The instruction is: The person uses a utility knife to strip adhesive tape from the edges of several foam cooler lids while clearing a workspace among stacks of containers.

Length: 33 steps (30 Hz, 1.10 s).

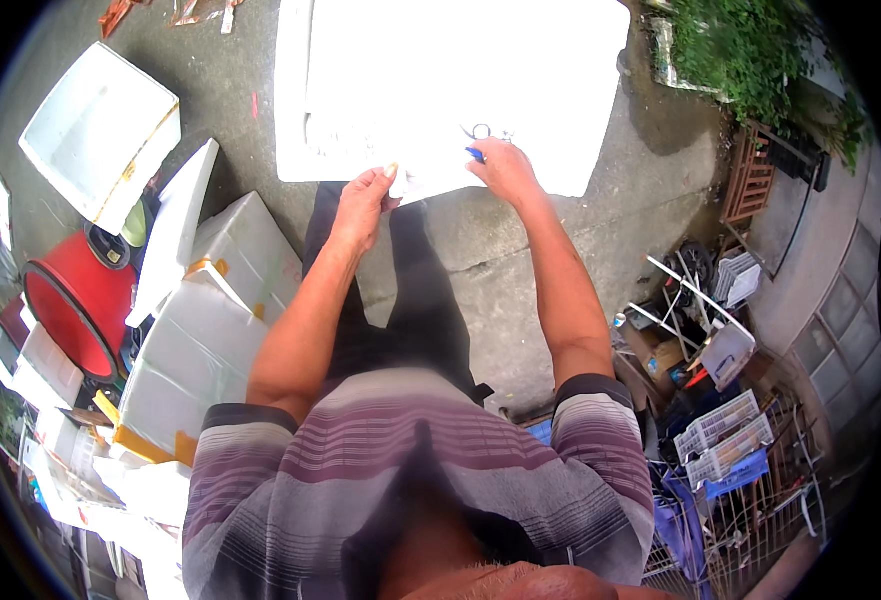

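Note:
A large white surface [440, 67], strongly overexposed, lies in front of me. Over its near edge, my left hand [365, 199] has thumb and fingers pinched together; a thin pale piece seems to be at the fingertips, but glare hides what it is. My right hand [504, 169] rests at the same edge, fingers curled round a small blue object [475, 154]. Just beyond those fingers lies a dark ring-shaped thing [480, 131], with a thin curved dark line beside it; whether it joins the blue object I cannot tell.
White foam boxes [207, 352], a leaning foam lid [177, 225], an open foam box [102, 135] and a red tub [72, 307] stand at left. At right are a wire cart [755, 525], white plastic baskets [718, 427], a folding metal frame [699, 296] and green plants [740, 60].

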Tool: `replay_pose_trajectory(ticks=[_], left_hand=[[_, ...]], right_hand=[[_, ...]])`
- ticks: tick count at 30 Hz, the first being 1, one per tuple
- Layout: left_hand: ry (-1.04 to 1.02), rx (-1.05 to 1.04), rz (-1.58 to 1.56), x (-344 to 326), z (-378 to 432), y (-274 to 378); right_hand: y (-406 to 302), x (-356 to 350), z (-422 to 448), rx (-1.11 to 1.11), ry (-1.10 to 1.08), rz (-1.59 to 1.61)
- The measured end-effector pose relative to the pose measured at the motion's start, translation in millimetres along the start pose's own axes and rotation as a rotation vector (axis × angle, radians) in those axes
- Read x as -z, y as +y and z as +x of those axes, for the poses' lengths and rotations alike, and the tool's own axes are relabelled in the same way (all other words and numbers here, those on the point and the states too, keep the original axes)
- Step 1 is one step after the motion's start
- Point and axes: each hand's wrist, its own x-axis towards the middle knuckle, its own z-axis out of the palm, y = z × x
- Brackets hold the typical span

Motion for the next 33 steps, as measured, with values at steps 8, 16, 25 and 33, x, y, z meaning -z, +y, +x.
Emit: replay_pose_trajectory(ticks=[8,16,25,33], left_hand=[[0.024,-0.016,0.012,5.6,-4.0,1.4],[0.045,-0.012,0.091,10.0,-11.8,5.6],[0.439,-0.410,0.488,41.2,-16.8,62.5],[0.675,-0.581,0.988,56.2,6.4,76.5]], right_hand=[[-0.9,-12.3,6.0,-0.052,0.080,-0.087],[-9.5,-8.9,13.5,-0.087,-0.033,-0.186],[-9.7,-9.2,7.2,-0.167,0.110,-0.103],[-39.6,-19.8,-3.2,-0.094,0.287,0.280]])
